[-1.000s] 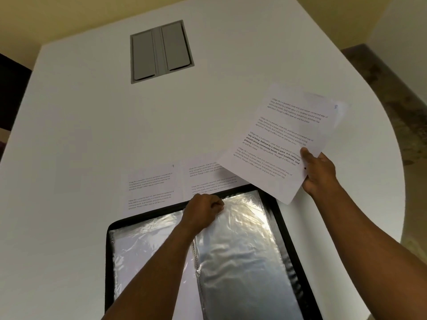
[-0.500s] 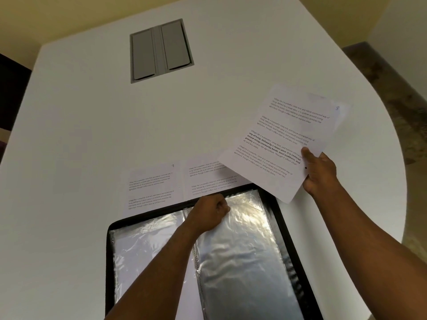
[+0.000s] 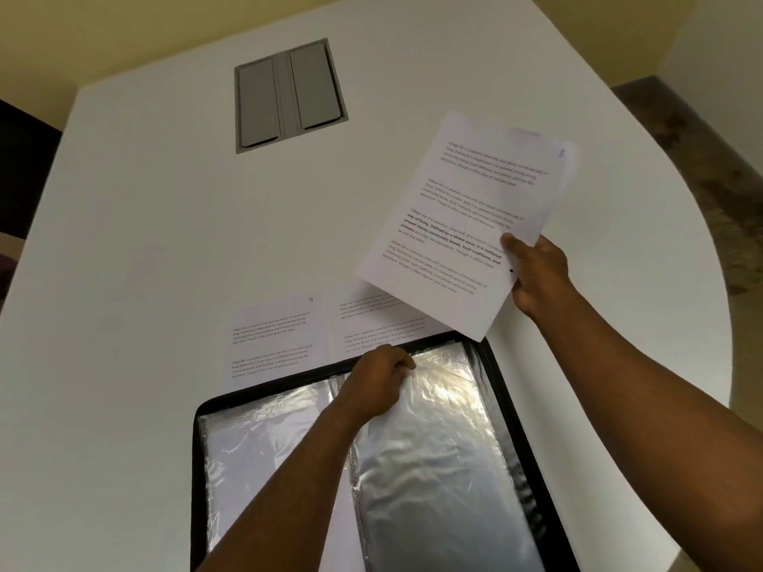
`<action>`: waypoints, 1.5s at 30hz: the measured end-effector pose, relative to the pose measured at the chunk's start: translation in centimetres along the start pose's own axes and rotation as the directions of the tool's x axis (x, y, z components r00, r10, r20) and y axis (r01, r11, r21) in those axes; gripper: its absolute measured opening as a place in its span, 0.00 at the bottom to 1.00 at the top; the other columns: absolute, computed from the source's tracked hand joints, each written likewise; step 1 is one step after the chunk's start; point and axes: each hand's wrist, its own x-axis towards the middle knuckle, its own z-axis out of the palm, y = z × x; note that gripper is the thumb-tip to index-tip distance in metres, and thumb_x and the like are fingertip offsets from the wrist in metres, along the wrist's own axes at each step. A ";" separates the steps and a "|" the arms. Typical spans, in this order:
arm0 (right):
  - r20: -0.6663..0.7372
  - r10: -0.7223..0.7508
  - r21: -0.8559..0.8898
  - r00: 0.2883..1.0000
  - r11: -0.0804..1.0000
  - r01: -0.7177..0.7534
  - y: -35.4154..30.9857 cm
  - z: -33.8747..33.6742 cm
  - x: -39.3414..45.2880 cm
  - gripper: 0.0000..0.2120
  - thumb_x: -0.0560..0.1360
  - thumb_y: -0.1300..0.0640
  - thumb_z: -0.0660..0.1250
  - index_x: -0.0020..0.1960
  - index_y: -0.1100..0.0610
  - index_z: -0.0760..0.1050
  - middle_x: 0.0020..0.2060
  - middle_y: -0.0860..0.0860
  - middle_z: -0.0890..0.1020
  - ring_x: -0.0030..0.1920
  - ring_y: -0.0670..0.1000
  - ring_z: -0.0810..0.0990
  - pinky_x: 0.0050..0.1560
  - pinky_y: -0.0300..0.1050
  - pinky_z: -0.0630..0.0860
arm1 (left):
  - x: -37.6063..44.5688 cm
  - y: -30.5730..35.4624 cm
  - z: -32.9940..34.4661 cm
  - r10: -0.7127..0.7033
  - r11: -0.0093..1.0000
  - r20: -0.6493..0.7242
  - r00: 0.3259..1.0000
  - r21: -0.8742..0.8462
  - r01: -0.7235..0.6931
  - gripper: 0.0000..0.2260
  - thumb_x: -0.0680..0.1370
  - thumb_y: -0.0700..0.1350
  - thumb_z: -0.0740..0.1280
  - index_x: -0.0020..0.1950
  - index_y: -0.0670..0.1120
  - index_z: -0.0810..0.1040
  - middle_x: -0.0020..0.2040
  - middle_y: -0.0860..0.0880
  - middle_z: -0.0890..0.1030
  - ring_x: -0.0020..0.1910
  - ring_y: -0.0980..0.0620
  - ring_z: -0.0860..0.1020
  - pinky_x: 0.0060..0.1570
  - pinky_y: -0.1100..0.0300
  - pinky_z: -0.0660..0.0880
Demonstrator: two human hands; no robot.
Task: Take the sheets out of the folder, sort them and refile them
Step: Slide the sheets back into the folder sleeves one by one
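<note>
**Tabletop: open folder, sheet lifted**

The white tabletop (image 3: 165, 241) carries an open black-edged folder (image 3: 512, 406) beneath both hands. The left hand (image 3: 377, 383) pinches the top edge of a clear plastic sleeve (image 3: 433, 468) in the folder. The right hand (image 3: 536, 274) grips a printed sheet (image 3: 466, 208) raised above the tabletop. Two more sheets (image 3: 272, 336) lie flat just beyond the left hand.
</note>
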 end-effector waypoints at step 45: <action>0.195 0.282 -0.439 0.939 0.882 -0.174 6.9 3.9 2.8 0.17 0.74 0.63 0.71 0.62 0.57 0.77 0.55 0.56 0.83 0.54 0.58 0.82 0.58 0.61 0.78 | -1.8 -4.5 -0.6 -0.012 0.994 -0.132 0.991 0.102 0.026 0.04 0.74 0.43 0.67 0.45 0.48 0.81 0.42 0.54 0.82 0.43 0.55 0.77 0.44 0.61 0.73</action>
